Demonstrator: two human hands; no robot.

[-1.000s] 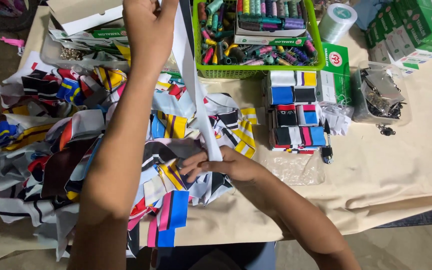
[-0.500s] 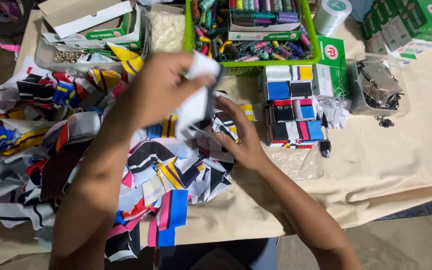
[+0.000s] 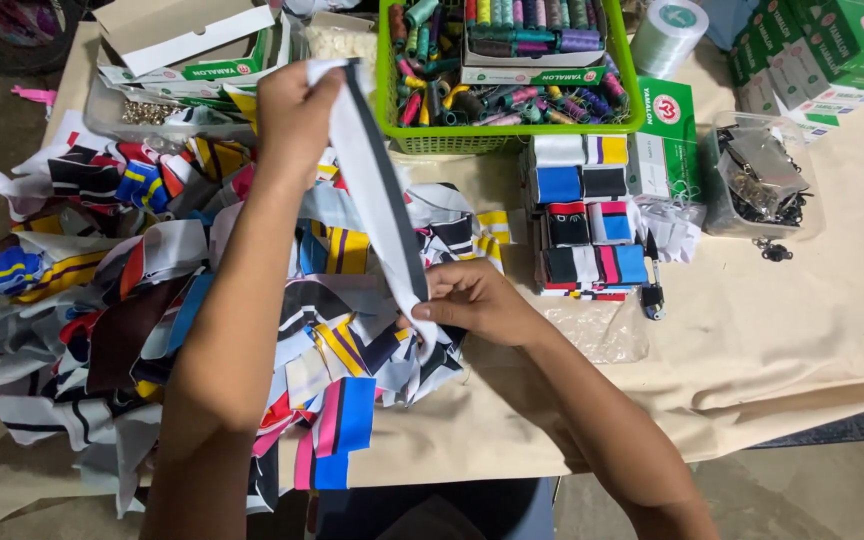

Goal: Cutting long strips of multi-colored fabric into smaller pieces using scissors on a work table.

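I note a green plastic basket point(image 3: 512, 140) at the top of the table point(image 3: 802, 340), filled with thread spools of many colours lying loose, plus a flat box of neatly rowed spools set inside it. To its right stands a clear plastic tub point(image 3: 762, 185) holding small dark metal fittings; a few lie just outside it on the cloth. At upper left I see an open cardboard box point(image 3: 182, 40) with its flap raised, and beside it a shallow clear tray point(image 3: 142, 112) of small brass-coloured pieces. Green cartons point(image 3: 822, 45) are stacked at the top right corner, and a pale spool of tape point(image 3: 667, 32) sits near them.

Folded fabric pieces point(image 3: 587, 215) are stacked in tidy rows just below the basket. A loose heap of coloured fabric scraps point(image 3: 152, 300) covers the left half of the table.

The left hand point(image 3: 292, 115) is raised, fingers closed tight on the upper end of a white fabric strip with a dark edge point(image 3: 377, 190). The right hand point(image 3: 472, 300) rests low over the heap, thumb and fingers pinched on the strip's lower end. The strip runs taut and slanted between both hands.
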